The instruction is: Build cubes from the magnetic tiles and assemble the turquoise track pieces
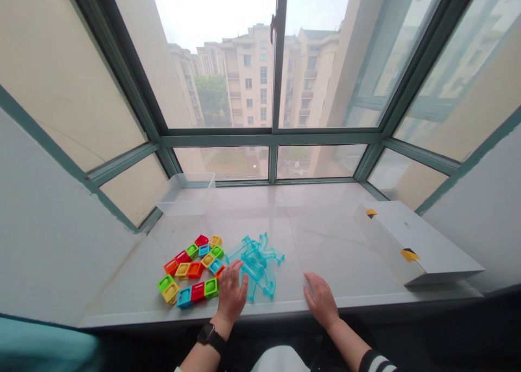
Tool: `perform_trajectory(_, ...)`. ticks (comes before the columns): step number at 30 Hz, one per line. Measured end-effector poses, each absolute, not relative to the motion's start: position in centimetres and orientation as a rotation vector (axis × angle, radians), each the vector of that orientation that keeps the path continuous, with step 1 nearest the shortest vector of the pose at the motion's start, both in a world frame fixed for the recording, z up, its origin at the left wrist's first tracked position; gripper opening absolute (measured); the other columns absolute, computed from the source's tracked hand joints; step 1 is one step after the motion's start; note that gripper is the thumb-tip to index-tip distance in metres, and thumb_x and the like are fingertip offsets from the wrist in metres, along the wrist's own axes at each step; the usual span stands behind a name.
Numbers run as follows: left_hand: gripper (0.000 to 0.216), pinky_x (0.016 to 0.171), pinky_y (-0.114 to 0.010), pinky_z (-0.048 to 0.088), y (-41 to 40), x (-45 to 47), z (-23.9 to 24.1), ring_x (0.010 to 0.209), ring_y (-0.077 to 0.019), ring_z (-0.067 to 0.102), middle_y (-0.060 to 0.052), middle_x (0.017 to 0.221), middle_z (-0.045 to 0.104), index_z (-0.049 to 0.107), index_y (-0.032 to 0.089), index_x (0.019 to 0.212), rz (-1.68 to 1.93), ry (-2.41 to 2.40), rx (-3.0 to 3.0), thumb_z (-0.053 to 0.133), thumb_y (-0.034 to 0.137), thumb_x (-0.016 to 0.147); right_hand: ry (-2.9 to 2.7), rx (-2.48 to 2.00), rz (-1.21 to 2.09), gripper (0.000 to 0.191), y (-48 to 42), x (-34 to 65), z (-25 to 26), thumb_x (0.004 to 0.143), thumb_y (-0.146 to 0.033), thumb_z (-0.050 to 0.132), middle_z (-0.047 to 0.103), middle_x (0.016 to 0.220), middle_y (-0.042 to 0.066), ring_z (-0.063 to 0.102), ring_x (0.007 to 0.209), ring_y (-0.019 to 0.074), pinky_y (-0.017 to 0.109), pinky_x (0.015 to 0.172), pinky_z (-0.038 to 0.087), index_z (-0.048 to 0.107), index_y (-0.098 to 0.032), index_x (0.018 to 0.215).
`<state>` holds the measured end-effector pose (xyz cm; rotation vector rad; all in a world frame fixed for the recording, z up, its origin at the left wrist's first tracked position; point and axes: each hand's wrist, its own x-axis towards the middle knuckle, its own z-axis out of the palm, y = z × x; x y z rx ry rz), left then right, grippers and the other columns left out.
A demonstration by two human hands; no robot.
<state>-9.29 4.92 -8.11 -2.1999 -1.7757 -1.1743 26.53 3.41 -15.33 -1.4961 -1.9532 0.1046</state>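
Left hand flat on the counter, grip wide and empty, fingertips at the tracks, blocks just beside. Right hand rests open, holding nothing. Best pinch one track by its edge and lift slowly, the pile looks tangled

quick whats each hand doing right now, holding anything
Left hand: open, palm down on the sill, holding nothing, beside the blue track pieces.
Right hand: open, flat on the sill, holding nothing.
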Motion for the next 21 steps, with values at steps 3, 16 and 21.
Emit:
perform_trajectory(3, 0.04, 0.118, -0.053, 0.043, 7.0, -9.0, -6.8, 0.137, -0.0303, 0.055, -0.014, 0.144, 0.061, 0.056, 0.023, 0.141, -1.081, -1.813, -2.201, 0.048, 0.039, 0.106, -1.88, -1.428, 0.117, 0.043, 4.4, 25.9, -14.6, 0.105, -0.035, 0.047, 0.068, 0.132, 0.016, 0.066, 0.123, 0.0341, 0.06, 0.107, 0.054, 0.053, -0.023, 0.146)
perform_trajectory(16, 0.049, 0.12, -0.062, 0.036, 11.7, -7.5, -8.4, 0.146, -0.039, 0.046, -0.016, 0.157, 0.054, 0.066, 0.023, 0.138, -0.565, -1.96, -2.372, 0.052, 0.053, 0.102, -2.39, -1.365, 0.414, 0.085, 10.0, 15.3, -7.9, 0.086, -0.062, 0.075, 0.026, 0.174, 0.015, 0.023, 0.16, 0.0438, 0.069, 0.125, 0.023, 0.045, -0.034, 0.16)
perform_trajectory(21, 0.046, 0.117, -0.059, 0.041, 11.8, -7.3, -9.0, 0.141, -0.0373, 0.052, -0.019, 0.154, 0.055, 0.064, 0.02, 0.138, -0.608, -1.916, -2.344, 0.052, 0.048, 0.103, -2.38, -1.508, 0.421, 0.075, 10.2, 14.3, -8.6, 0.089, -0.053, 0.074, 0.029, 0.173, 0.016, 0.029, 0.158, 0.0404, 0.066, 0.126, 0.021, 0.05, -0.031, 0.157)
